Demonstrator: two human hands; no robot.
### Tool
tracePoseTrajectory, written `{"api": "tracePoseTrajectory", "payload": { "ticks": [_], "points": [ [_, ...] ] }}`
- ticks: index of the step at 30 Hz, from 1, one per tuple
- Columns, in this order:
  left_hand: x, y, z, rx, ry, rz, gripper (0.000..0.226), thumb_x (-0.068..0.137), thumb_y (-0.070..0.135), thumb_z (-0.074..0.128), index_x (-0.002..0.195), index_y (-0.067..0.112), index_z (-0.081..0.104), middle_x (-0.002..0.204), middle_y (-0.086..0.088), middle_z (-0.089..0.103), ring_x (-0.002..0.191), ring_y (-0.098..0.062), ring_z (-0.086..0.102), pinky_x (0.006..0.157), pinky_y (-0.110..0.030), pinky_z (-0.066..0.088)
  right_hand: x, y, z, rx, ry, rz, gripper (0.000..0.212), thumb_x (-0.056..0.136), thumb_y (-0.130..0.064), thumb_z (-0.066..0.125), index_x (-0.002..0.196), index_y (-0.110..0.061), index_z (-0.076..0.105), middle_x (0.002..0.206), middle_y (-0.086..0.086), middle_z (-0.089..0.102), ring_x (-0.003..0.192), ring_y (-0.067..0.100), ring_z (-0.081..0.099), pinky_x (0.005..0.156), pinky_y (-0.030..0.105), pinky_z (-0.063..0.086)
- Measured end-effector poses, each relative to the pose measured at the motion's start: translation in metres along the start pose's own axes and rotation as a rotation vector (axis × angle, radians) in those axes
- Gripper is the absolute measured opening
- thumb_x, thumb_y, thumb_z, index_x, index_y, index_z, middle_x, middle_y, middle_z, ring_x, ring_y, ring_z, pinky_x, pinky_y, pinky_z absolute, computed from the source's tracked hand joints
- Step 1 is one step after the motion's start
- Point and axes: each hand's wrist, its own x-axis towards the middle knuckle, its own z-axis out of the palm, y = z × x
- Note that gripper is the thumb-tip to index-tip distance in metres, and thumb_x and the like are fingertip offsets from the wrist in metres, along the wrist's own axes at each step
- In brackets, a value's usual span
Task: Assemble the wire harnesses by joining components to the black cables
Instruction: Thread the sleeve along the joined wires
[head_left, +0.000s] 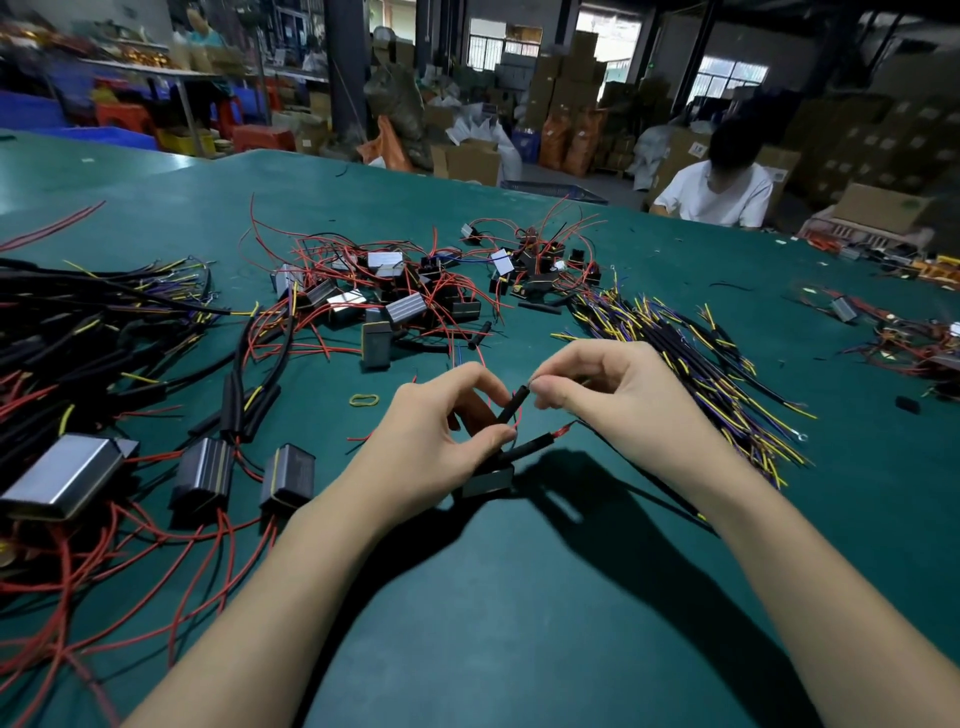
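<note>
At the middle of the green table (519, 597), toward its near edge, a black sleeve (513, 404) is held tilted, its upper end pointing up and to the right. The left hand (436, 431) has its fingers curled and pinches the lower part of this sleeve between thumb and forefinger. The right hand (602, 384) has its fingers bent and its thumb and forefinger pinched together at the sleeve's upper end; what lies between those fingertips is too small to make out.

Just below, a second black sleeve (530, 446) lies nearly level, with a red wire end (563, 429) showing at its right end. Under the left hand sits a small black box component (487, 480), touching the table. A black cable (644, 478) runs from beside the red wire end down and right, passing under the right forearm.

A yellow rubber band (363, 399) lies flat on the table, left of the left hand and apart from it.

Along the left edge lies a heap of black cables (78, 332) with yellow and red ends, and in front of it several box components (202, 473) with red leads. Toward the far middle is a pile of box components tangled with red wires (384, 296). To the right of the hands a bundle of black cables with yellow and purple strands (691, 358) fans out toward the right edge.

Beyond the far right corner a person in a white shirt (719, 195) sits, with stacked cardboard boxes (571, 78) behind.
</note>
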Motion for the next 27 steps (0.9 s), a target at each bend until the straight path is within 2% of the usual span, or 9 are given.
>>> {"api": "tracePoseTrajectory", "payload": {
  "ticks": [5,9,12,15,18,21,23,25,27],
  "points": [
    [0.000,-0.001,0.000,0.046,-0.015,0.010,0.016,0.083,0.023,0.071,0.089,0.032,0.058,0.071,0.019,0.067,0.067,-0.015,0.060,0.073,-0.026,0.042,0.001,0.000,0.003,-0.102,0.030,-0.052,0.019,0.084,-0.012,0.070,0.074,-0.027,0.068,0.066,-0.013,0.067,0.064,0.004,0.061,0.068,0.024,0.050],
    [0.002,-0.002,-0.001,0.061,0.022,0.024,0.013,0.083,0.021,0.072,0.088,0.028,0.063,0.067,0.018,0.066,0.059,-0.003,0.053,0.058,-0.013,0.035,0.003,0.002,-0.006,-0.098,0.081,-0.042,0.024,0.084,-0.007,0.068,0.071,-0.026,0.067,0.060,-0.013,0.066,0.059,0.005,0.060,0.065,0.024,0.051],
    [0.002,0.004,-0.002,0.111,0.013,0.057,0.020,0.083,0.023,0.071,0.100,0.028,0.062,0.080,0.016,0.066,0.081,0.000,0.059,0.075,-0.018,0.039,0.002,0.001,-0.004,-0.103,0.063,-0.033,0.022,0.085,-0.010,0.069,0.071,-0.027,0.068,0.064,-0.010,0.068,0.063,0.007,0.062,0.070,0.032,0.052],
    [0.003,0.016,0.003,-0.033,0.116,0.076,0.029,0.084,0.024,0.071,0.112,0.021,0.063,0.091,0.012,0.070,0.088,0.000,0.062,0.080,-0.010,0.039,0.003,-0.002,-0.001,-0.096,0.050,-0.071,0.017,0.084,-0.016,0.071,0.072,-0.028,0.070,0.068,-0.008,0.069,0.062,0.002,0.058,0.063,0.023,0.047],
    [0.004,0.026,0.011,-0.208,0.186,-0.001,0.012,0.085,0.013,0.070,0.096,0.014,0.070,0.077,0.002,0.072,0.072,-0.009,0.067,0.069,-0.020,0.050,0.002,-0.004,0.001,-0.072,0.050,-0.080,0.015,0.083,-0.015,0.072,0.072,-0.027,0.072,0.064,-0.011,0.068,0.057,-0.005,0.052,0.060,0.013,0.039],
    [0.006,0.025,0.014,-0.371,0.207,-0.103,0.004,0.083,0.005,0.070,0.084,0.007,0.072,0.071,-0.006,0.072,0.063,-0.012,0.066,0.065,-0.020,0.053,0.000,-0.007,-0.004,0.042,0.020,0.001,0.006,0.085,-0.019,0.070,0.079,-0.021,0.072,0.070,-0.007,0.070,0.064,-0.003,0.057,0.064,0.012,0.043],
    [0.007,0.024,0.014,-0.388,0.224,-0.129,0.006,0.083,0.004,0.070,0.079,0.008,0.072,0.070,-0.006,0.072,0.062,-0.011,0.066,0.066,-0.020,0.053,0.002,-0.005,-0.012,0.126,0.087,0.102,0.010,0.088,-0.028,0.064,0.084,-0.019,0.069,0.077,-0.004,0.072,0.070,0.001,0.060,0.065,0.014,0.044],
    [0.007,0.023,0.014,-0.381,0.231,-0.137,0.008,0.084,0.006,0.069,0.077,0.009,0.072,0.070,-0.005,0.072,0.063,-0.011,0.066,0.065,-0.020,0.053,0.004,0.002,-0.021,-0.052,0.118,0.201,0.023,0.093,-0.032,0.057,0.085,-0.012,0.067,0.084,0.008,0.072,0.072,0.008,0.059,0.066,0.020,0.044],
    [0.006,0.023,0.015,-0.376,0.229,-0.145,0.009,0.085,0.009,0.069,0.077,0.011,0.071,0.070,-0.003,0.072,0.064,-0.013,0.067,0.065,-0.024,0.053,0.001,0.010,-0.024,-0.306,0.005,0.334,0.031,0.094,-0.034,0.056,0.083,-0.008,0.070,0.086,0.014,0.070,0.075,0.022,0.059,0.070,0.030,0.044]
  ]
}}
